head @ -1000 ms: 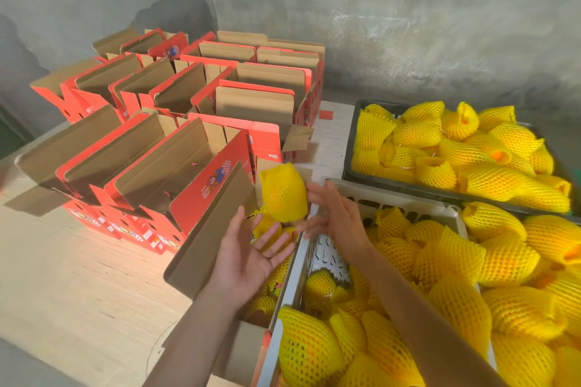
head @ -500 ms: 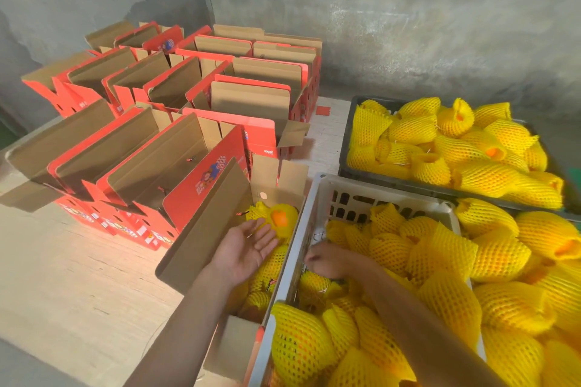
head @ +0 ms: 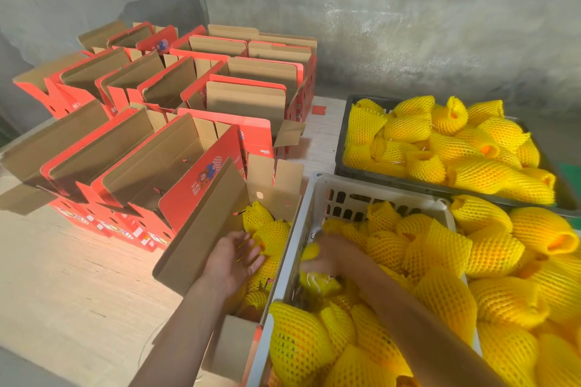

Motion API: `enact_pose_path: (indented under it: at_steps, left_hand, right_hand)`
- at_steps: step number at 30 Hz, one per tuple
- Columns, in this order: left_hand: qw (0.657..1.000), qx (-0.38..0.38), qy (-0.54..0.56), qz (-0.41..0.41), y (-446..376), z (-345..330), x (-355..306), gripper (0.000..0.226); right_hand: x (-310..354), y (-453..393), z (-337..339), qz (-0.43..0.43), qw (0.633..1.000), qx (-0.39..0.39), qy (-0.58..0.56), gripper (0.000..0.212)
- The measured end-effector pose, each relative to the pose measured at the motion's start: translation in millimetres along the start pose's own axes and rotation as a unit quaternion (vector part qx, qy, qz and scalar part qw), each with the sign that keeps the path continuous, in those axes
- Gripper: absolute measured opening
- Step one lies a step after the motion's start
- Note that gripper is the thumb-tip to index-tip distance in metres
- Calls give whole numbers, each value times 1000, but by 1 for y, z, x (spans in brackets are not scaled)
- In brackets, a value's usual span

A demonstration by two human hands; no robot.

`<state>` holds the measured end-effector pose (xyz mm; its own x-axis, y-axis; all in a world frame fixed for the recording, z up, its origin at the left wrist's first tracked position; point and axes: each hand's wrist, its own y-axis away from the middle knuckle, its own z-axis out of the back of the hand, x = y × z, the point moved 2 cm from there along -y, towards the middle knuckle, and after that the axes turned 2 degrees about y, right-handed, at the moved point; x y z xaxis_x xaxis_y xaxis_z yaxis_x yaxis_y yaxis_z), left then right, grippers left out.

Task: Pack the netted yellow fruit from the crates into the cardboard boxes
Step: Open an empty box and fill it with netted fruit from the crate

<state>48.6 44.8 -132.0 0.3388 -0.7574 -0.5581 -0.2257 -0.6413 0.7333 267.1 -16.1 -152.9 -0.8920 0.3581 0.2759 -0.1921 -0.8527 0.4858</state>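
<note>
The nearest open cardboard box [head: 201,229] holds several netted yellow fruit [head: 272,229]. My left hand [head: 234,258] rests on those fruit with its fingers relaxed and spread. Right beside the box stands a white plastic crate [head: 317,198] heaped with netted fruit [head: 440,254]. My right hand [head: 328,256] reaches down into the crate's near left corner, where its blurred fingers curl round one netted fruit [head: 309,252]. My right forearm lies across the pile.
A black crate [head: 341,148] full of netted fruit [head: 440,148] sits behind the white one. Rows of open red-and-brown cardboard boxes [head: 157,163] fill the table's left and back. Bare wooden tabletop [head: 63,276] lies at the near left. A concrete wall closes the back.
The fruit held above the box a second ago now lies in it under my left hand. My right hand has dropped into the white crate and closed on another fruit.
</note>
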Motion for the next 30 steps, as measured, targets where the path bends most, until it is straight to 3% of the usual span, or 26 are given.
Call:
enact_pose_path:
  at_steps: [3,6,9,11,13,15,17,19,22,26,30]
  left_hand:
    - [1000,7,18,-1,3,0,3,15]
    - [1000,23,10,14,7,-2,7,16]
    - [998,66,17,12,11,-8,7,23]
    - [992,116,45,1,15,-16,4,34]
    - [982,175,73,-6,20,-23,1,53]
    - [968,230,96,-6,26,-31,-3,62]
    - [969,217,116,0,30,-34,-3,61]
    - [977,145,155,17,26,-28,-2,57]
    - [966,72,243,47,17,-10,3,40]
    - [952,58,290,81,4,4,7,39]
    - [953,46,274,121,-5,2,11,45]
  right_hand:
    - [-10,3,25,-82,972,-212,-62,91]
    - [-11,12,40,-102,898,-371,-212,82]
    - [-1,25,48,-24,820,-434,-374,76]
    - [13,33,53,60,796,-399,-451,83]
    - [31,39,54,144,810,-317,-472,87]
    - [43,40,48,212,852,-253,-406,74]
    - [38,39,46,216,871,-271,-349,55]
    - [20,32,48,151,875,-328,-322,38]
    - [-4,20,48,15,914,-376,-151,23]
    - [-13,10,36,-53,938,-343,18,26]
    - [-19,10,38,-146,935,-301,118,34]
